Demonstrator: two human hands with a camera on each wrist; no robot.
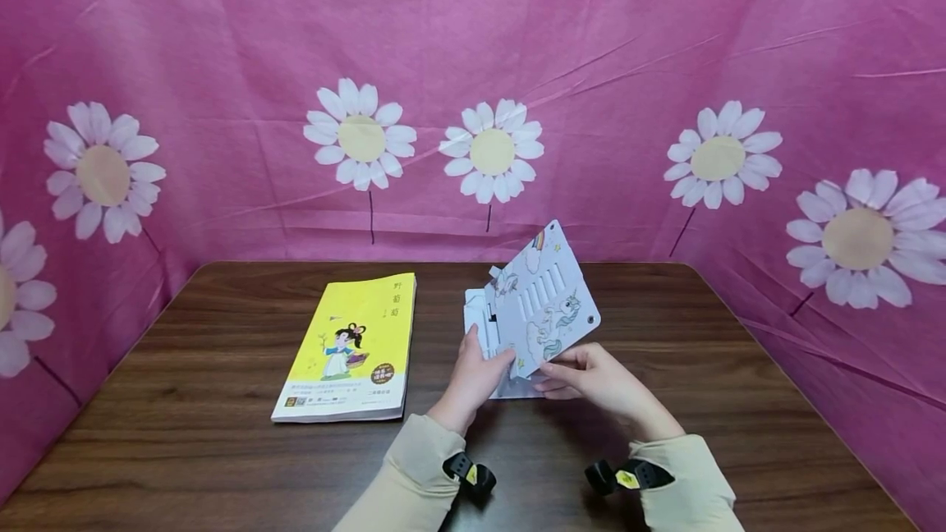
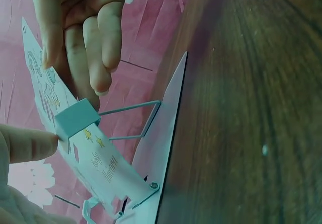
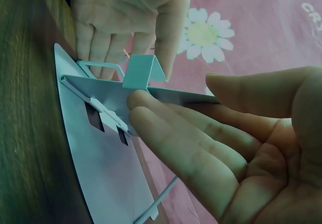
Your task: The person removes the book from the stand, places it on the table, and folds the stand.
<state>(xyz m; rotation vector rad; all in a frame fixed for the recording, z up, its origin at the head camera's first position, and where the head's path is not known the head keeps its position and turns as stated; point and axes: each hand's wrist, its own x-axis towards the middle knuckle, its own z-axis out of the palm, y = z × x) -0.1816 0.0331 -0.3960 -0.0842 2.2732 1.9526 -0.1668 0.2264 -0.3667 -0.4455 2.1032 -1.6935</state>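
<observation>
A white metal book stand (image 1: 550,302) printed with unicorns, a rainbow and stars stands partly unfolded, its slotted panel tilted up from the base (image 1: 475,310). My right hand (image 1: 599,388) pinches the panel's near right edge between thumb and fingers. At the near left side, my left hand (image 1: 473,380) holds the stand; its thumb lies by the panel's lower edge. In the left wrist view that thumb (image 2: 35,143) touches a small folded ledge (image 2: 78,118). Behind the panel, a wire support (image 2: 151,118) reaches the base. Some left fingertips are hidden behind the stand in the right wrist view.
To the left on the brown wooden table (image 1: 185,368) lies a thick yellow book (image 1: 362,335) with a cartoon figure on its cover. A pink cloth (image 1: 606,64) with white daisies hangs around the table's back and sides. Both wrists wear black straps.
</observation>
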